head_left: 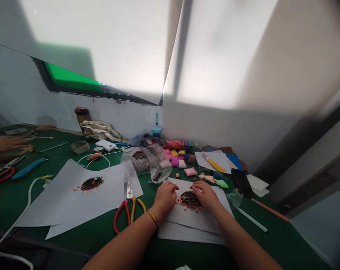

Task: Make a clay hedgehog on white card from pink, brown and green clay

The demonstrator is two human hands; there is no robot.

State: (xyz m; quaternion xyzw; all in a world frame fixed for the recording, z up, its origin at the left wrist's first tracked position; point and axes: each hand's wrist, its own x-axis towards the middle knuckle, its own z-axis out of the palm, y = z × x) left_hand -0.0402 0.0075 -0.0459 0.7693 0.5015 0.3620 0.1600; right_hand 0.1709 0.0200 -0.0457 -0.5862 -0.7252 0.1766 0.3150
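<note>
A hedgehog figure (pixel 189 199) with dark spines, a pinkish body and small green dots lies on stacked white paper (pixel 187 221). My left hand (pixel 164 198) rests on the sheet by the hedgehog's head, its fingers loosely curved and slightly apart, with nothing visible in them. Over the spines at the right, my right hand (pixel 207 194) bends down with fingertips drawn together; anything between them is too small to make out. Part of the hedgehog's back is hidden beneath this hand. Scissors (pixel 130 193) with one red and one yellow handle lie left of my left forearm.
Another hedgehog (pixel 91 183) lies on paper (pixel 60 202) at left. Behind my hands are a plastic bag (pixel 147 159) and coloured clay packets (pixel 175 161). A yellow cutter (pixel 214 164), a black phone (pixel 242 182) and a pen (pixel 250 218) lie right. Another person's hand (pixel 6 146) is far left.
</note>
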